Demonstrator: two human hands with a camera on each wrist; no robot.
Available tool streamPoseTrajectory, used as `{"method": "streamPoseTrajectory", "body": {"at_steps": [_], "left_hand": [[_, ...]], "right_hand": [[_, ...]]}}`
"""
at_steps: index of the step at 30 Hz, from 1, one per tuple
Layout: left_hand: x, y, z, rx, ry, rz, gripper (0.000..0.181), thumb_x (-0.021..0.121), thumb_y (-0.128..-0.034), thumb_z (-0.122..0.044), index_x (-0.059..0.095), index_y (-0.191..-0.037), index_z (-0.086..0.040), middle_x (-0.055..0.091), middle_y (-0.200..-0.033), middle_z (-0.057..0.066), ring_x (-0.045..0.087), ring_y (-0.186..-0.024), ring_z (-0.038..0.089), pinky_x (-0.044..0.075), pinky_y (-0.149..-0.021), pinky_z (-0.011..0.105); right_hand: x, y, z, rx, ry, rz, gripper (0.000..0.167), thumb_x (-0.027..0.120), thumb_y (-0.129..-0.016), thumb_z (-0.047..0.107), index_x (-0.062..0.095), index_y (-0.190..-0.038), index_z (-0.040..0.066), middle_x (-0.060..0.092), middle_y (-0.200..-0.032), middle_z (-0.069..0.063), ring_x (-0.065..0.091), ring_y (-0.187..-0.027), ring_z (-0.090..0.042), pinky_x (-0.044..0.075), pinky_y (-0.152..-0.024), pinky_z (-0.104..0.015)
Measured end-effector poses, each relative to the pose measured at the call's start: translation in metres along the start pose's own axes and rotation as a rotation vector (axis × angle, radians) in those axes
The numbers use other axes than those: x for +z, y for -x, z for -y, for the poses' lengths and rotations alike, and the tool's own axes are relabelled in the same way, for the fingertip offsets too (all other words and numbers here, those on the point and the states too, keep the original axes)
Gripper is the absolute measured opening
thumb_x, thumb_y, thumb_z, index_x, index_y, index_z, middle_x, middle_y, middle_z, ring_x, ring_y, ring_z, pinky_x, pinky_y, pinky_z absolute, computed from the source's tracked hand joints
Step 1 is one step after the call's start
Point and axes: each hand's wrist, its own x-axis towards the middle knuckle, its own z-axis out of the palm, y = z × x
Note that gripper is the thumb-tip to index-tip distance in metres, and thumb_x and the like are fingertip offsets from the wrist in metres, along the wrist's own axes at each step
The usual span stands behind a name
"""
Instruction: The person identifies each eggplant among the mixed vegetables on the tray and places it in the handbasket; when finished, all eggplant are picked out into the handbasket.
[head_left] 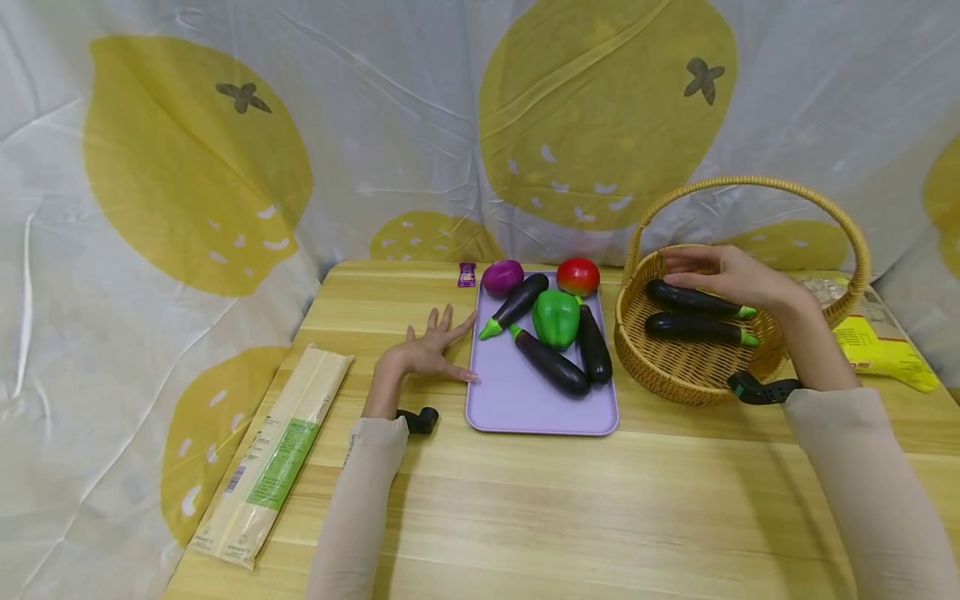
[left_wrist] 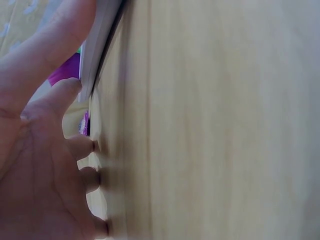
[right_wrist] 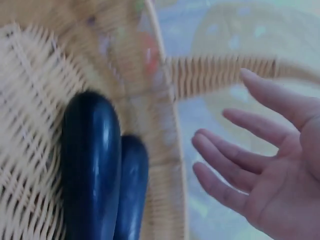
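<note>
Lying close side by side inside the round basket of woven tan wicker [head_left: 678, 371], two long, glossy black eggplants with green stems [head_left: 701, 329] are pointing their stems toward about three o'clock. Above the farther one, on the basket's twelve o'clock side, the bare right hand [head_left: 723, 273] is hovering; its fingers are spreading apart and grasping nothing. Overhead the tall wicker handle [head_left: 750, 181] is arching.

In my judgement, a loose pinch could be failing here, because the skins are looking smooth, and closing fingers could be nudging the neighbouring eggplant. The black wrist camera [head_left: 763, 390], sitting by the rim at five o'clock, could be catching the wicker and tipping the basket.

At nine o'clock from the basket, a rectangular lavender tray [head_left: 517, 408] is carrying three similar black eggplants [head_left: 553, 364] and a shiny green bell pepper [head_left: 557, 319]. A round purple vegetable [head_left: 502, 277] is sitting at its eleven o'clock corner, a round red one [head_left: 577, 276] at one o'clock. The left hand [head_left: 429, 350], unclenched, is touching the tray's nine o'clock edge; if it is pushing too hard, the round pieces could be rolling off.
</note>
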Motion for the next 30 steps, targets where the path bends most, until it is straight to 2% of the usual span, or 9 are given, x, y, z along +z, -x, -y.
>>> {"method": "streamPoseTrajectory", "body": {"at_steps": [1,3,4,6,10,12,14,21,30], "left_hand": [[0.0,0.0,0.0,-0.001,-0.001,0.001,0.113,0.077,-0.0876,-0.056,-0.001,-0.166,-0.036,-0.027,-0.171,0.016,-0.029,-0.157,0.039,-0.018,-0.119,0.075],[0.0,0.001,0.0,-0.003,0.0,0.003,0.113,0.077,-0.0878,-0.056,-0.001,-0.166,-0.036,-0.027,-0.171,0.016,-0.029,-0.157,0.039,-0.018,-0.119,0.075],[0.0,0.001,0.0,-0.003,0.001,0.003,0.113,0.077,-0.0878,-0.056,-0.001,-0.166,-0.036,-0.027,-0.171,0.016,-0.029,-0.157,0.039,-0.018,-0.119,0.076],[0.0,0.002,0.0,-0.005,0.003,0.004,0.113,0.077,-0.0879,-0.056,-0.001,-0.166,-0.036,-0.028,-0.17,0.015,-0.03,-0.157,0.039,-0.018,-0.119,0.076],[-0.001,0.003,0.001,-0.006,0.006,0.004,0.113,0.077,-0.0878,-0.055,-0.001,-0.166,-0.036,-0.028,-0.17,0.015,-0.03,-0.156,0.039,-0.018,-0.119,0.076],[0.0,0.002,0.001,-0.003,0.006,0.004,0.113,0.077,-0.0878,-0.056,-0.001,-0.167,-0.035,-0.027,-0.17,0.016,-0.03,-0.156,0.04,-0.018,-0.118,0.076],[0.0,0.002,0.002,-0.001,0.007,0.005,0.113,0.077,-0.0877,-0.056,-0.002,-0.166,-0.036,-0.027,-0.17,0.016,-0.03,-0.156,0.04,-0.018,-0.118,0.076],[0.001,0.001,0.002,-0.002,0.01,0.007,0.114,0.077,-0.0871,-0.057,-0.001,-0.166,-0.036,-0.027,-0.171,0.015,-0.031,-0.156,0.038,-0.019,-0.118,0.076],[0.0,-0.001,0.001,0.0,-0.002,0.002,0.113,0.077,-0.0876,-0.057,-0.001,-0.166,-0.036,-0.027,-0.171,0.016,-0.029,-0.157,0.039,-0.018,-0.118,0.076]], "right_hand": [[0.003,0.004,0.007,-0.017,-0.002,-0.015,0.06,0.058,-0.107,0.035,0.039,-0.161,0.016,0.05,-0.157,-0.019,0.059,-0.125,-0.001,0.047,-0.088,-0.007],[0.011,0.011,0.018,-0.049,-0.004,-0.041,0.06,0.058,-0.107,0.033,0.038,-0.161,0.018,0.05,-0.157,-0.018,0.057,-0.134,-0.017,0.045,-0.087,-0.004],[0.016,0.014,0.023,-0.067,-0.012,-0.051,0.06,0.059,-0.107,0.031,0.037,-0.161,0.019,0.05,-0.157,-0.018,0.057,-0.135,-0.017,0.044,-0.087,-0.004],[0.027,0.019,0.032,-0.098,-0.022,-0.063,0.062,0.06,-0.106,0.029,0.035,-0.162,0.02,0.049,-0.157,-0.018,0.051,-0.14,-0.035,0.045,-0.092,-0.008],[0.052,0.028,0.049,-0.189,-0.026,-0.082,0.064,0.061,-0.106,0.023,0.034,-0.163,0.018,0.049,-0.155,-0.02,0.05,-0.14,-0.039,0.048,-0.111,-0.038],[0.065,0.032,0.056,-0.232,-0.011,-0.102,0.064,0.063,-0.104,0.022,0.036,-0.162,0.018,0.051,-0.153,-0.019,0.051,-0.138,-0.037,0.044,-0.111,-0.053],[0.079,0.035,0.062,-0.266,0.005,-0.122,0.065,0.066,-0.103,0.021,0.038,-0.161,0.02,0.053,-0.151,-0.017,0.052,-0.135,-0.036,0.044,-0.108,-0.06],[0.129,0.035,0.075,-0.325,0.035,-0.127,0.066,0.073,-0.098,0.026,0.045,-0.158,0.021,0.053,-0.15,-0.017,0.053,-0.135,-0.04,0.045,-0.108,-0.066],[0.175,0.024,0.081,-0.323,0.082,-0.13,0.058,0.077,-0.095,0.019,0.057,-0.149,0.01,0.06,-0.138,-0.02,0.063,-0.124,-0.037,0.055,-0.1,-0.055]]}}
